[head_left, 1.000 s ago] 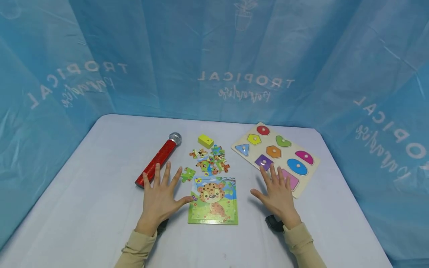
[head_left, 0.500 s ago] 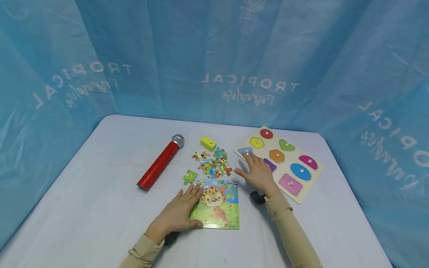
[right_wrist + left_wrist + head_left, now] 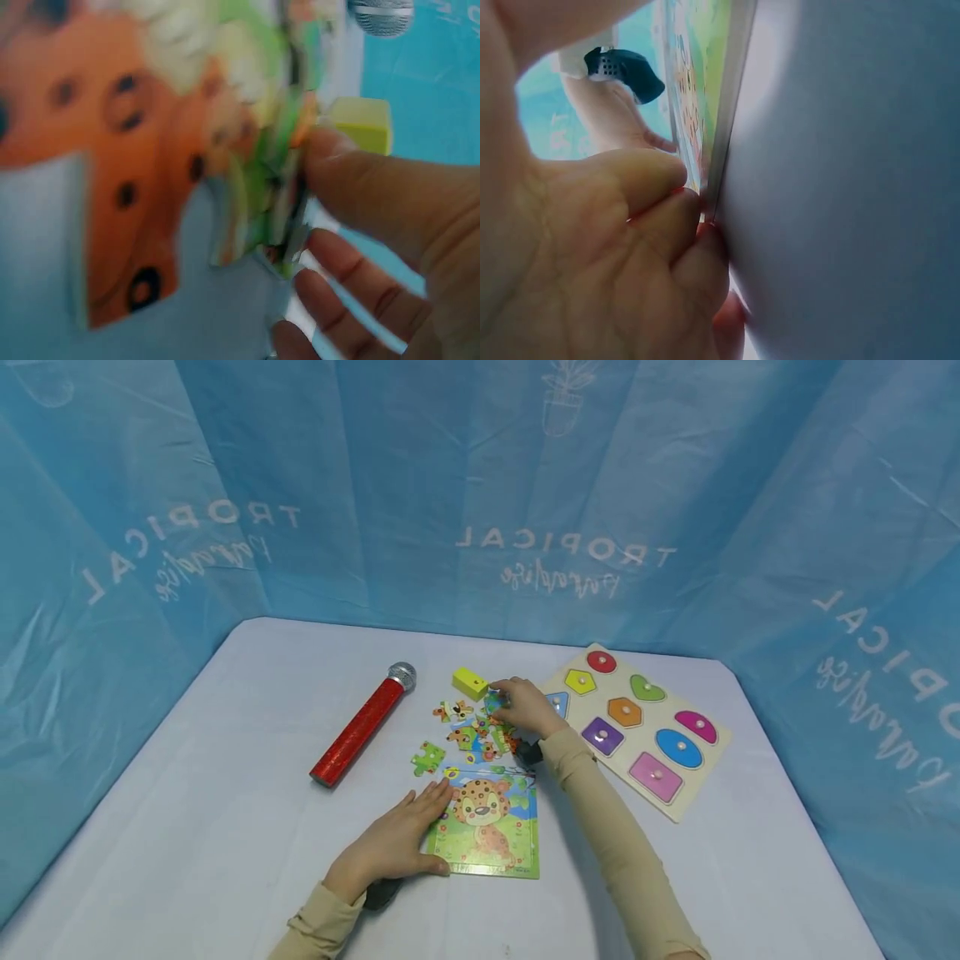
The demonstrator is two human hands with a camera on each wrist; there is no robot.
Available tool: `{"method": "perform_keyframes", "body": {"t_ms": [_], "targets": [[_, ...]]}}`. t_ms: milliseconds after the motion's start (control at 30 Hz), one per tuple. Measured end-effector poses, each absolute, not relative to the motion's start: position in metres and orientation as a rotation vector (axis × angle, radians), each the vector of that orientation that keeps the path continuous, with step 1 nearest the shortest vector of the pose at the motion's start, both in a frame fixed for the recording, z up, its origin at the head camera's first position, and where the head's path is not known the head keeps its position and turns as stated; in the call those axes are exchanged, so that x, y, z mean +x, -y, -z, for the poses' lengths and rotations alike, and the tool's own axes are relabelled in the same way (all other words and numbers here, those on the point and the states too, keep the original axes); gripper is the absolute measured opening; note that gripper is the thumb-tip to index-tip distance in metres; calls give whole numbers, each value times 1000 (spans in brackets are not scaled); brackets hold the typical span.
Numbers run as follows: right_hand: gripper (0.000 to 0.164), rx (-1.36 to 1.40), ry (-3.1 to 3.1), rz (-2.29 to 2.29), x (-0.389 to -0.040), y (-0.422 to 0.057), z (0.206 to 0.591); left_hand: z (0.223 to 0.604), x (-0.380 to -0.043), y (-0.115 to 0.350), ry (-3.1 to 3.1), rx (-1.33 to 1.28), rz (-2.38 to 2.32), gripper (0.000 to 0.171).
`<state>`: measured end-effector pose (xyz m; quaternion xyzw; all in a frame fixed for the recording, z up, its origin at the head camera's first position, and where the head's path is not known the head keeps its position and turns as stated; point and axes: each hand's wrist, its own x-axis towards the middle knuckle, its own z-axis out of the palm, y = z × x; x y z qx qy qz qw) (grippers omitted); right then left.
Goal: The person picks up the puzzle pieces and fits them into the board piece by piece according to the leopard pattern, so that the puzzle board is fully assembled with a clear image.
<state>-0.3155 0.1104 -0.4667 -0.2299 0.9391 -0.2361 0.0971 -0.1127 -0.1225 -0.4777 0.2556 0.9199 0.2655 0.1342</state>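
Observation:
In the head view, a square leopard picture puzzle board (image 3: 483, 827) lies flat before me. My left hand (image 3: 397, 839) rests along its left side, fingers touching the frame edge (image 3: 724, 112), which the left wrist view shows from low down. Beyond the board is a small heap of jigsaw pieces (image 3: 468, 739). My right hand (image 3: 528, 706) is at the heap's far right, thumb and fingers around a blue-green jigsaw piece (image 3: 493, 701). In the right wrist view, a blurred orange spotted piece (image 3: 142, 150) is close by, and the thumb partly hides the pieces.
A red microphone (image 3: 363, 727) lies left of the pieces. The yellow block (image 3: 469, 682) sits just behind them. At right is a shape board (image 3: 660, 735) with knobbed shapes. A green piece (image 3: 428, 758) lies apart, and a blue curtain (image 3: 480, 485) hangs behind the table.
My left hand came down to the board's left side and stayed there. The right hand moved left, past the shape board, to the jigsaw pieces. The view shifted slightly.

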Motion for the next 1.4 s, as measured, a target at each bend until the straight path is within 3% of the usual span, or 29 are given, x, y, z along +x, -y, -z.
{"method": "perform_keyframes", "body": {"t_ms": [200, 467, 733, 900, 1000, 1200, 1400], "targets": [[55, -531, -2704, 732, -319, -118, 466, 477, -114, 123, -2627, 741, -798, 106], [24, -227, -2749, 1176, -306, -148, 468, 478, -117, 124, -2612, 732, -825, 110], [35, -34, -2333, 1714, -274, -182, 479, 479, -120, 122, -2579, 722, -868, 109], [17, 46, -2365, 1663, -260, -189, 486, 478, -120, 121, -2575, 703, -880, 110], [15, 32, -2332, 1659, -243, -187, 490, 480, -118, 122, -2575, 683, -878, 110], [38, -200, -2459, 1377, -205, -169, 483, 483, -118, 121, -2596, 680, -882, 110], [33, -337, -2706, 874, -190, -160, 476, 482, -119, 122, -2608, 712, -891, 110]]}}
